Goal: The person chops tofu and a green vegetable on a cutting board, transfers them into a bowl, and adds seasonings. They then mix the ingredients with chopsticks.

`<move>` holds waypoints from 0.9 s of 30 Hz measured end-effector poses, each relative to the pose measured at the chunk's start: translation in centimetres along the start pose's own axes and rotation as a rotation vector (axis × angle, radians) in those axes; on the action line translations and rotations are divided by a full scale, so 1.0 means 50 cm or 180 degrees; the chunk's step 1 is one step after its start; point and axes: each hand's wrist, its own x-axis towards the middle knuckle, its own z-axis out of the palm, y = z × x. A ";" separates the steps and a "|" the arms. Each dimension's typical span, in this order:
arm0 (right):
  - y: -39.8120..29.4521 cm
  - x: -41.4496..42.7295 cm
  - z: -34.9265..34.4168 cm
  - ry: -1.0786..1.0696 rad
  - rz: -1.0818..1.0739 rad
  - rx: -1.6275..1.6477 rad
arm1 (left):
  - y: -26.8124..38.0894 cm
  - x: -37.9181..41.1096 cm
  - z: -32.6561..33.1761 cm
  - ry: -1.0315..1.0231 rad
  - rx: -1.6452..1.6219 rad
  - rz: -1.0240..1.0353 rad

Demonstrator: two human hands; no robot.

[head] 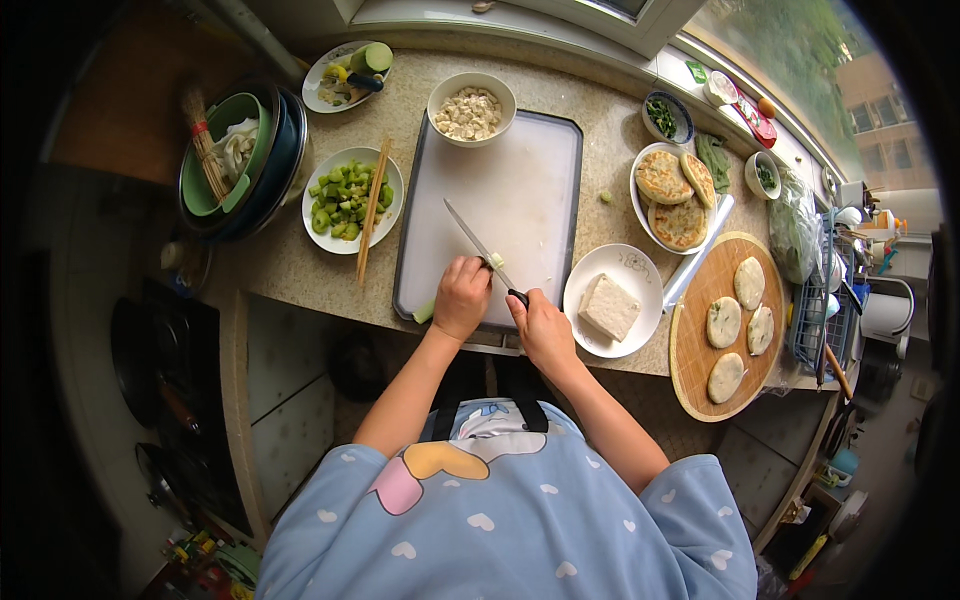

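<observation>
My right hand [546, 330] grips the black handle of a kitchen knife [471, 232]. Its blade slants up and left across a white cutting board [517, 202] with a dark rim. Curled over the board's near part, my left hand [463, 296] holds a green stalk, perhaps a scallion. The stalk's pale cut end [496, 260] shows against the blade, while its green end [424, 311] sticks out lower left. Small pale bits lie on the board. A white bowl [472, 142] of diced pale food rests over the board's far edge.
At left, chopsticks [373, 210] lie across a plate [309, 225] of chopped green vegetable. At right are a plate [649, 300] with a tofu block [609, 306], a bowl of browned flatbreads [679, 225], and a round wooden board [690, 360] with several raw dough rounds.
</observation>
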 end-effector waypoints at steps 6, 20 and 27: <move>-0.001 0.000 0.007 0.0086 0.0077 -0.0072 | 0.010 0.007 0.005 -0.0018 -0.0083 -0.0031; 0.006 -0.008 -0.035 -0.0321 0.0190 -0.0005 | 0.003 0.014 0.007 -0.0053 -0.0430 -0.0133; -0.001 0.042 0.042 -0.0022 0.0152 0.0103 | -0.011 0.017 0.003 -0.0170 -0.0534 -0.0119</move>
